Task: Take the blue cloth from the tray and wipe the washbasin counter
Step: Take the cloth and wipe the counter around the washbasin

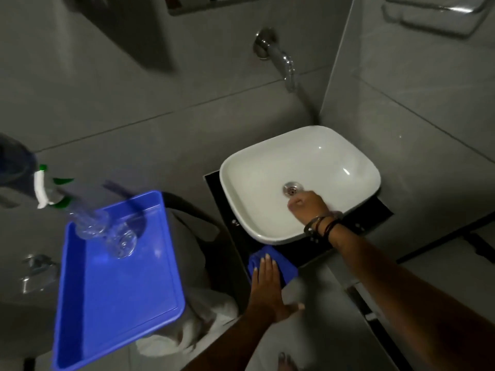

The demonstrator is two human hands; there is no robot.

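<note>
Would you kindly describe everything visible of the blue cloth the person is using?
The bright blue cloth looks soft, like microfibre, and lies bunched flat on the dark counter just in front of the white rounded-square basin. The left hand presses on it palm down with fingers extended, covering much of it, so only its edges show either side of the fingers. It is out of the blue plastic tray. Its far edge sits close to the basin's front rim; whether they touch is unclear.

We see the blue cloth (278,263) bunched flat on the dark tabletop (375,210) just in front of the white washbasin (267,167), while the blue tray (107,303) it came from sits well to the left, tilted, its floor mostly bare.
</note>
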